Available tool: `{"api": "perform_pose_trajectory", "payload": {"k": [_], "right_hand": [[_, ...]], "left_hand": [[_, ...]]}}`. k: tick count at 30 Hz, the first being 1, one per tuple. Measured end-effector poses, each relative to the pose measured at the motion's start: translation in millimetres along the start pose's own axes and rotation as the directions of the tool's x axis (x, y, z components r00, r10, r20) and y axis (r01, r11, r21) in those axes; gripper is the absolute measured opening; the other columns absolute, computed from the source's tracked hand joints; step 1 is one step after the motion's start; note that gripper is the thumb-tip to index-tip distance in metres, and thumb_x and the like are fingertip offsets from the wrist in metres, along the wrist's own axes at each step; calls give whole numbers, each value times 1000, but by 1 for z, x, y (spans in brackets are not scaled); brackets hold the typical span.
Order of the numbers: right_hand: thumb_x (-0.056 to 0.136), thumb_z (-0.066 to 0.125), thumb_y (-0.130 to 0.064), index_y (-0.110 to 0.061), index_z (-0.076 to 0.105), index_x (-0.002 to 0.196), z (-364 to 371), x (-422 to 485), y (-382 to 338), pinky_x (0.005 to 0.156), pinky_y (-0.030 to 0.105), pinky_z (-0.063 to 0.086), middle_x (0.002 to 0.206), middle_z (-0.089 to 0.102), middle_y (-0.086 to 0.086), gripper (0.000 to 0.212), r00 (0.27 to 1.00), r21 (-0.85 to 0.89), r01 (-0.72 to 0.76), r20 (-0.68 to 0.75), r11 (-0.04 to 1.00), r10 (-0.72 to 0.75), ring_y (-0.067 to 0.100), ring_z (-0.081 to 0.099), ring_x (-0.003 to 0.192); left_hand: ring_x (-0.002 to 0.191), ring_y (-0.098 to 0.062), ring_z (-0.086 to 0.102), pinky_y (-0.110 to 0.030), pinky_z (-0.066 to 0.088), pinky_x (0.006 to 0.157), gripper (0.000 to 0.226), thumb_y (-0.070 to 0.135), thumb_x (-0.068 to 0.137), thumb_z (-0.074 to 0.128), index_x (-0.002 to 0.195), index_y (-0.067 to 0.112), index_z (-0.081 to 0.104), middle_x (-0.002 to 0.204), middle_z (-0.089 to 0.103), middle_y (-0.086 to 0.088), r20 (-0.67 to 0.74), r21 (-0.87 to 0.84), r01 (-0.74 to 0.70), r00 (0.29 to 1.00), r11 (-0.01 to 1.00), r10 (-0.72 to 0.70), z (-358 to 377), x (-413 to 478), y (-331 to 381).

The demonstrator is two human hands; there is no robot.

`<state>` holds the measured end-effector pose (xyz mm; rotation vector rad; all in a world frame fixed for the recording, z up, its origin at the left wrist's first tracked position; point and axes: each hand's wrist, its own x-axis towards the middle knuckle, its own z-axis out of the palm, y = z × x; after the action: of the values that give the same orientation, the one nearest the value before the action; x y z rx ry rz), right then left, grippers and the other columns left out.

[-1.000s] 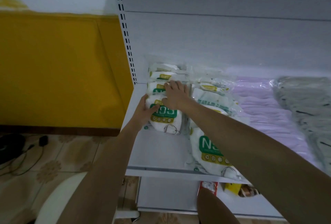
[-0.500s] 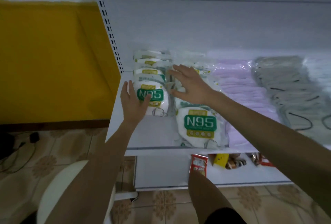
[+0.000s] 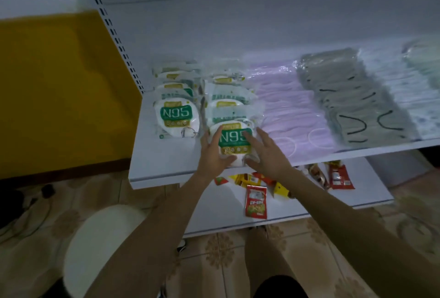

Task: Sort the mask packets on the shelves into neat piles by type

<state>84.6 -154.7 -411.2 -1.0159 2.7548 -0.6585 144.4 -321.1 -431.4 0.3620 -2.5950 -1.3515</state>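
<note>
upper shelf (image 3: 166, 162), left end: two columns of n95 packets run front to back. the front n95 packet (image 3: 234, 141) of the right column lies flat near the shelf's front edge, bracketed by both hands. left grip (image 3: 213, 154) is released, fingers straight along the packet's left edge, thumb at its near edge. right grip (image 3: 269, 154) is likewise released, fingers spread flat over the right side (nothing clenched, nothing lifted as far as i can tell). judged step: squaring this packet onto its column. risks: the wrap looks slick, so a sideways nudge could skate it onto the pink masks (image 3: 285, 107) just beside, mixing types. a pull toward the body could tip it over the edge onto the lower shelf (image 3: 366, 183) among the snack sachets (image 3: 256, 201). pressing hard could fan out the overlapped packets behind. the left column (image 3: 176, 116) sits apart and looks tidy.
</note>
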Motion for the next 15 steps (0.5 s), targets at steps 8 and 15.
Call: {"api": "perform_pose_trajectory", "payload": {"k": [8,15], "right_hand": [[69,70,3,-6,49,131,34,24,-10,74,49,54,130,45,36,66,986,38,68,-154,997,-61,51,52,113],[73,70,1,-9,41,139,25,29,3,89,50,49,143,34,31,73,978,-15,146,-147,989,-147,46,41,128]], "left_hand": [[137,-44,19,-53,34,107,87,6,69,79,141,4,30,146,11,-31,-118,187,-4,993,982,27,1,17,-19],[137,-47,21,-54,36,104,86,17,76,75,146,16,25,149,13,-32,-107,316,-5,993,949,41,0,15,-7]]}}
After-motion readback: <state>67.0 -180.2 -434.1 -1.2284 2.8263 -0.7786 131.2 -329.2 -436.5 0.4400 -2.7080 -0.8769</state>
